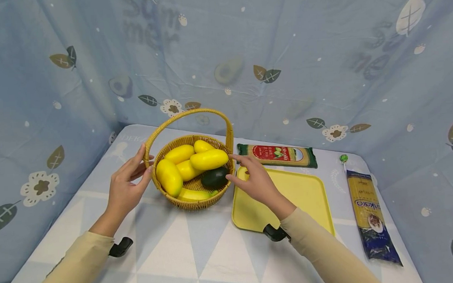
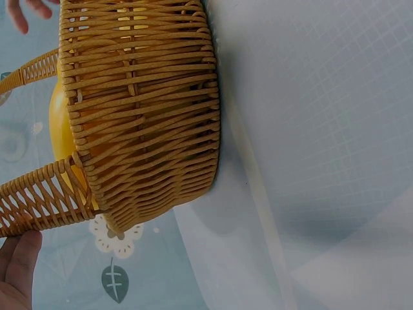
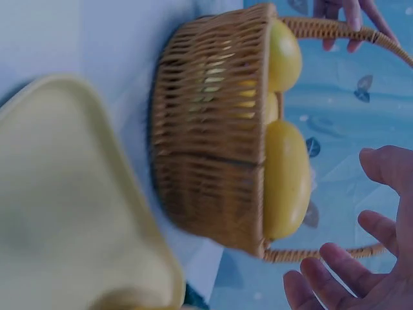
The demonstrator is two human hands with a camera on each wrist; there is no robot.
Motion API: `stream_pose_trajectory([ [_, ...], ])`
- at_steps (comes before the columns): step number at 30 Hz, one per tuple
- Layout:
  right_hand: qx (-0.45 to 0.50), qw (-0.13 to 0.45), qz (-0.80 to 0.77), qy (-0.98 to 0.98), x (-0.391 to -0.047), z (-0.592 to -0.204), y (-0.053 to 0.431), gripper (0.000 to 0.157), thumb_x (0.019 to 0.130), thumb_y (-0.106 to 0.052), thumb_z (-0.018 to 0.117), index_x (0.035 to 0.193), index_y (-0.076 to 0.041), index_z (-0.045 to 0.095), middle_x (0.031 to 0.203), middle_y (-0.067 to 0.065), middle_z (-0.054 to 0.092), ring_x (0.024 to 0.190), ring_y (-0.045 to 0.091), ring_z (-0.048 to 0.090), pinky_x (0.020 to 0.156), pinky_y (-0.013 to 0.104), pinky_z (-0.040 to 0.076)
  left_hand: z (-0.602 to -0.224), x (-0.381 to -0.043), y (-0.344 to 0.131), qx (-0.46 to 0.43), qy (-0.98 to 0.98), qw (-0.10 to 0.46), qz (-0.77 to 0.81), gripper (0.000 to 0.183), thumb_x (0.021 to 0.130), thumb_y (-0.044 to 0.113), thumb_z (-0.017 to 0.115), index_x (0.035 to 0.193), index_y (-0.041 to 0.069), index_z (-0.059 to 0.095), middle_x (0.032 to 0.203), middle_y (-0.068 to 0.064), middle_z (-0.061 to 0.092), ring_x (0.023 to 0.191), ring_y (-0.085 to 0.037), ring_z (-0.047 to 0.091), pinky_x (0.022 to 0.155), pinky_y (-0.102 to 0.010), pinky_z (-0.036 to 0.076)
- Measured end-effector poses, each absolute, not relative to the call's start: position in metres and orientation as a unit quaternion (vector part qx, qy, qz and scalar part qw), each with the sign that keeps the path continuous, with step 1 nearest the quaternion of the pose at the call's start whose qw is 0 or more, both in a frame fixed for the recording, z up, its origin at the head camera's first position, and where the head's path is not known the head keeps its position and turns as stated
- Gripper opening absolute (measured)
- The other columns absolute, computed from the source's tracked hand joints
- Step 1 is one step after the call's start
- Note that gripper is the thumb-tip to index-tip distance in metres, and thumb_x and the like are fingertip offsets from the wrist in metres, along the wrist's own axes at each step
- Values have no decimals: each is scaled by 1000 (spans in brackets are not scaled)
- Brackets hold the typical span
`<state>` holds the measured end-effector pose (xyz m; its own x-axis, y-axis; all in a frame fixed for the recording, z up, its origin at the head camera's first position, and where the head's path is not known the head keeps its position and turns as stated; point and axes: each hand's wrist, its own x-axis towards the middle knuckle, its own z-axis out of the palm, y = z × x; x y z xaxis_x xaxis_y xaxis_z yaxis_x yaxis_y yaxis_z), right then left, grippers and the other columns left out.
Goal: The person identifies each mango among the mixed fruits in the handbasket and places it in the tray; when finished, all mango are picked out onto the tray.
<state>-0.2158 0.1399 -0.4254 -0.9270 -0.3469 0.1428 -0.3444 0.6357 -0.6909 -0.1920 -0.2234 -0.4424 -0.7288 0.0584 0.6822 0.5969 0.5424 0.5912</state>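
Note:
A woven basket (image 1: 193, 204) with a tall arched handle (image 1: 194, 112) stands on the table. Inside it lie several yellow mangoes (image 1: 209, 159), a dark green avocado (image 1: 215, 179) and a banana (image 1: 194, 195). My left hand (image 1: 126, 184) pinches the handle's left side near its base, thumb in front and fingers behind. At the basket's right side, my right hand (image 1: 255, 180) is held with spread, loosely bent fingers. The right wrist view shows nothing in that hand (image 3: 371, 258), which hovers beside the handle's other side.
A yellow tray (image 1: 290, 189) lies right of the basket, partly beneath my right arm. Behind it is a green-and-red pasta packet (image 1: 277, 154). Further right are a blue-and-yellow pasta packet (image 1: 372, 217) and a green lollipop (image 1: 343, 158). Patterned curtains (image 1: 222, 52) enclose the table.

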Motion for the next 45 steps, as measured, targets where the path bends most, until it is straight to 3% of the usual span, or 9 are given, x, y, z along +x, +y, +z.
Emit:
stream_pose_trajectory([
  [3,-207,-2,-379,902,-221,-421,127,63,95,-45,71,152,-26,50,147,5,50,127,31,52,99,48,54,-443,-192,-224,-198,-821,308,-437,78,86,-13,72,154,17,47,119,-18,69,107,-13,70,89,-13,54],
  [7,-222,-4,-373,901,-231,-418,111,60,96,-44,70,150,-26,52,147,5,50,133,31,47,106,54,48,-444,-193,-224,-201,-816,312,-443,78,85,-15,72,153,16,48,119,-18,70,108,4,64,89,-13,54],
  [23,-251,54,-319,912,-271,-419,76,53,96,-37,72,145,-23,59,155,9,43,142,33,38,115,55,39,-444,-193,-221,-207,-815,322,-436,78,84,-16,72,152,14,49,118,-13,70,103,-18,72,88,-14,55],
  [31,-259,77,-289,918,-277,-427,76,52,97,-27,71,146,-22,57,158,14,39,143,34,39,116,51,40,-444,-192,-224,-202,-822,315,-430,80,84,-14,73,154,17,47,119,-13,70,107,0,65,89,-13,54],
  [36,-265,75,-281,919,-276,-429,79,51,96,-24,68,146,-23,57,154,13,41,137,32,44,113,48,44,-444,-193,-224,-200,-824,310,-429,80,85,-13,73,154,17,47,119,-13,70,108,2,64,90,-13,54],
  [43,-258,79,-277,922,-273,-429,83,51,97,-25,66,147,-26,56,152,9,44,137,29,43,114,47,43,-444,-193,-222,-207,-815,324,-433,78,84,-15,73,152,14,49,118,-12,71,101,-26,73,88,-13,54],
  [45,-258,71,-277,923,-272,-430,84,51,97,-27,68,146,-27,56,151,8,46,135,28,45,113,46,44,-444,-192,-222,-210,-811,330,-435,78,83,-16,73,152,13,50,117,-12,71,100,-25,73,88,-13,54],
])
